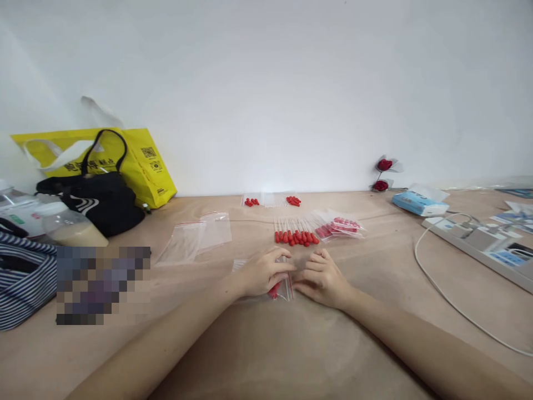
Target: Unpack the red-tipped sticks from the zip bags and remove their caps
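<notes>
Under my left hand (266, 272) lies a small clear zip bag (285, 290) with something red inside. The fingers of that hand are bent over the bag and hold it against the table. My right hand (322, 280) is at the bag's right edge, its fingers curled in towards the thumb. Whether its fingertips pinch the bag is hard to see. Just beyond the hands, several red-tipped sticks (296, 238) lie in a row with the tips facing me. Filled zip bags (343, 226) are piled to their right.
Flat clear bags (183, 241) lie on the left. Small red pieces (293, 200) are by the wall. A yellow bag (156, 180), a black bag (112, 205) and a bottle (75, 228) stand at far left. Right are a tissue pack (418, 204), a power strip (491, 253) and its cable (437, 294).
</notes>
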Demonstrator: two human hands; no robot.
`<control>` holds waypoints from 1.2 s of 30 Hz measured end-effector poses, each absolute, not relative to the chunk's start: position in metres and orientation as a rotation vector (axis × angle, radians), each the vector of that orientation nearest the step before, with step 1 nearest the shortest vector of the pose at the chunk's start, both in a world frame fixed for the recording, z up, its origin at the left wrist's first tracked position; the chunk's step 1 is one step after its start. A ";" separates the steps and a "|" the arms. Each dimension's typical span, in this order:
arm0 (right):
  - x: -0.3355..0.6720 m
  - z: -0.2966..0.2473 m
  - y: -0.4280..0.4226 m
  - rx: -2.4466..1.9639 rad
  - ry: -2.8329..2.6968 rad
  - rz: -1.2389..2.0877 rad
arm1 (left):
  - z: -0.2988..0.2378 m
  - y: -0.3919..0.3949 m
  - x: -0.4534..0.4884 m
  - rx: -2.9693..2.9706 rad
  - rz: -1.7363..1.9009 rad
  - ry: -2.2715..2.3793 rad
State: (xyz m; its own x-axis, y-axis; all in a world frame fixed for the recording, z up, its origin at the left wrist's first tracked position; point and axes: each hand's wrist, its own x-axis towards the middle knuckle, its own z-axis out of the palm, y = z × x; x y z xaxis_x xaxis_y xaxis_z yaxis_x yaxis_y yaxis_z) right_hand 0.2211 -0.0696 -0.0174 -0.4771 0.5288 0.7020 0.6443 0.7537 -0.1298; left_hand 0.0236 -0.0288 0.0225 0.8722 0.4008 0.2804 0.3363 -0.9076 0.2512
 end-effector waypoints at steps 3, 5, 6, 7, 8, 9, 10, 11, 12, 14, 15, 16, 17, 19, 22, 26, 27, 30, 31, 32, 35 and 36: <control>0.222 -0.018 -0.072 -0.771 -2.212 -0.275 | 0.022 -0.029 0.025 2.865 0.495 0.544; 0.221 -0.018 -0.072 -0.726 -2.224 -0.309 | 0.020 -0.029 0.024 2.866 0.516 0.536; 0.221 -0.017 -0.071 -0.706 -2.231 -0.320 | 0.019 -0.029 0.024 2.863 0.531 0.536; 0.220 -0.016 -0.071 -0.688 -2.238 -0.329 | 0.018 -0.028 0.024 2.859 0.550 0.539; 0.220 -0.016 -0.071 -0.673 -2.245 -0.337 | 0.017 -0.028 0.023 2.854 0.570 0.539; 0.219 -0.015 -0.071 -0.663 -2.251 -0.344 | 0.016 -0.028 0.023 2.849 0.591 0.537; 0.219 -0.014 -0.072 -0.655 -2.257 -0.350 | 0.015 -0.027 0.023 2.844 0.612 0.534; 0.219 -0.013 -0.072 -0.650 -2.264 -0.354 | 0.014 -0.027 0.023 2.839 0.631 0.530; 0.219 -0.013 -0.072 -0.649 -2.273 -0.358 | 0.014 -0.027 0.022 2.836 0.649 0.525; 0.219 -0.013 -0.073 -0.646 -2.294 -0.364 | 0.013 -0.026 0.022 2.832 0.665 0.514; 0.219 -0.013 -0.073 -0.642 -2.307 -0.365 | 0.013 -0.026 0.022 2.831 0.666 0.512; 0.219 -0.014 -0.073 -0.639 -2.315 -0.368 | 0.013 -0.026 0.021 2.831 0.662 0.514; 0.219 -0.014 -0.072 -0.636 -2.320 -0.369 | 0.013 -0.026 0.021 2.832 0.657 0.518; 0.219 -0.014 -0.072 -0.632 -2.320 -0.369 | 0.013 -0.026 0.021 2.831 0.652 0.527; 0.219 -0.014 -0.072 -0.627 -2.314 -0.366 | 0.012 -0.026 0.020 2.820 0.664 0.523; 0.218 -0.012 -0.073 -0.619 -2.320 -0.371 | 0.012 -0.026 0.020 2.808 0.648 0.517; 0.218 -0.012 -0.073 -0.622 -2.323 -0.373 | 0.012 -0.026 0.020 2.806 0.637 0.523; 0.219 -0.012 -0.073 -0.644 -2.332 -0.376 | 0.013 -0.026 0.021 2.799 0.596 0.555; 0.219 -0.012 -0.073 -0.651 -2.333 -0.376 | 0.013 -0.026 0.021 2.795 0.582 0.565; 0.219 -0.013 -0.073 -0.656 -2.334 -0.374 | 0.014 -0.027 0.021 2.794 0.571 0.574; 0.220 -0.014 -0.072 -0.657 -2.339 -0.369 | 0.014 -0.027 0.021 2.801 0.548 0.595; 0.220 -0.015 -0.072 -0.654 -2.342 -0.368 | 0.013 -0.027 0.021 2.803 0.546 0.607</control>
State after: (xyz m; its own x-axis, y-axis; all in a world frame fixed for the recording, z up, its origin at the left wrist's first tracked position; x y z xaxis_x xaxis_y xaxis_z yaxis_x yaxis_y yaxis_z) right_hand 0.2198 -0.0723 -0.0146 -0.6502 0.3554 0.6715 0.5441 0.8347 0.0851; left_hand 0.0207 -0.0274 0.0134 0.8458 0.4351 0.3088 0.3529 -0.8903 0.2879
